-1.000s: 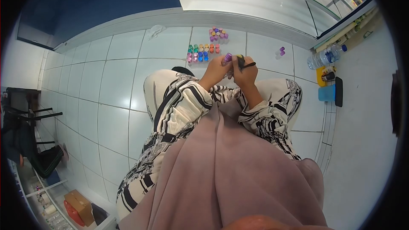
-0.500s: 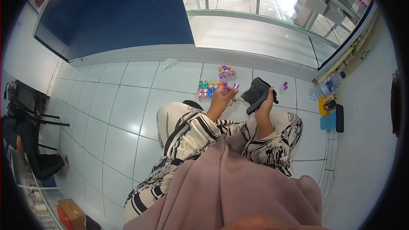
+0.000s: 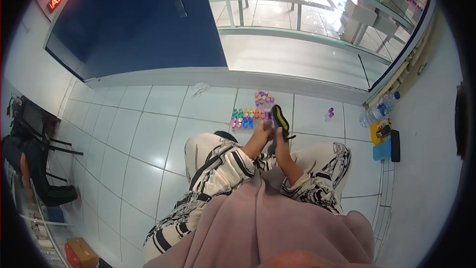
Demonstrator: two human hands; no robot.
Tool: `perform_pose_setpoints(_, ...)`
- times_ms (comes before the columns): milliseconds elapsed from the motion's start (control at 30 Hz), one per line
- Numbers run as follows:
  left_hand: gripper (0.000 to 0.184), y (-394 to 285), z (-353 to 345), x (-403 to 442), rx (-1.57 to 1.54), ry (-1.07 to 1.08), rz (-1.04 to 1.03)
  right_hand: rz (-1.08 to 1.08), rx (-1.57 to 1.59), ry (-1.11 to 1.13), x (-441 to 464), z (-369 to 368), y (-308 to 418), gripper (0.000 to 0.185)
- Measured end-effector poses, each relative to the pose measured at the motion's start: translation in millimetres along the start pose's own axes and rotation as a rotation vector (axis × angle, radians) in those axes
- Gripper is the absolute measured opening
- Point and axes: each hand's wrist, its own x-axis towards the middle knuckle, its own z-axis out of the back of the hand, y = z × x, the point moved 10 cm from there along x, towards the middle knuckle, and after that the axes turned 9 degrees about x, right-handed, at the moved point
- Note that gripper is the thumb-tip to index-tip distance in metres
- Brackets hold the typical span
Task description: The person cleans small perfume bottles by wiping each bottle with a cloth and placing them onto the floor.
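My right hand [image 3: 281,141] is closed around a black, flexible-looking item [image 3: 276,115] with a yellow-green strip along it; I cannot tell its kind. My left hand [image 3: 263,131] is close beside it with curled fingers, and what they hold is hidden. Just beyond these fingers is a small purple-topped container [image 3: 268,115], at the right end of rows of small containers [image 3: 245,118] in green, pink, yellow, orange and blue. Behind the rows stands a tight cluster of similar containers [image 3: 264,98]. Two purple ones [image 3: 330,112] are apart on the right.
White floor tiles [image 3: 144,139] surround my crossed legs. Ahead are a dark blue panel [image 3: 139,25] and a glass display case [image 3: 297,49]. At right are a water bottle [image 3: 379,109] and a blue box [image 3: 382,152]. A crumpled white piece [image 3: 200,89] lies ahead; another person's leg [image 3: 34,168] shows left.
My hands have come together. The black item has moved left and turned edge-on, showing its yellow-green strip. My left hand was holding a small purple container. The camera has tilted up slightly.
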Motion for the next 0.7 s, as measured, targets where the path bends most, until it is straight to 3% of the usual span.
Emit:
perform_pose_setpoints(67, 0.028, -6, -19, -16, 0.124, 0.102, 0.047, -0.137, 0.304, -0.027, 4, -4, 9, 0.063)
perform_pose_setpoints(133, 0.027, 5, -31, -19, 0.123, 0.200, 0.105, -0.142, 0.424, -0.067, 11, 3, 27, 0.063)
perform_pose_setpoints(233, 0.026, 15, -32, -21, 0.015, 0.188, 0.172, -0.091, 0.349, -0.177, 14, 12, 36, 0.060)
perform_pose_setpoints(267, 0.025, 17, -29, -20, -0.039, 0.157, 0.190, -0.277, 0.270, -0.133, 9, 14, 10, 0.063)
perform_pose_setpoints(367, 0.027, 3, -7, -8, -0.202, 0.003, 0.050, 0.095, 0.011, 0.093, -18, -35, 48, 0.062)
perform_pose_setpoints(467, 0.028, -10, -7, -16, -0.137, -0.027, 0.016, 0.035, 0.113, -0.010, -3, -11, 28, 0.062)
perform_pose_setpoints(533, 0.026, 0, -12, -16, 0.073, 0.043, 0.026, -0.003, 0.188, -0.076, 9, 4, 10, 0.063)
perform_pose_setpoints(600, 0.024, -7, -30, -31, 0.205, 0.167, 0.059, -0.019, 0.111, -0.203, 17, 25, 17, 0.052)
perform_pose_setpoints(667, 0.023, -14, -34, -33, 0.076, 0.161, 0.055, -0.156, -0.083, -0.331, 19, 46, 23, 0.045)
perform_pose_setpoints(700, 0.024, -16, -31, -30, 0.038, 0.148, 0.038, -0.096, -0.125, -0.308, 14, 38, 32, 0.044)
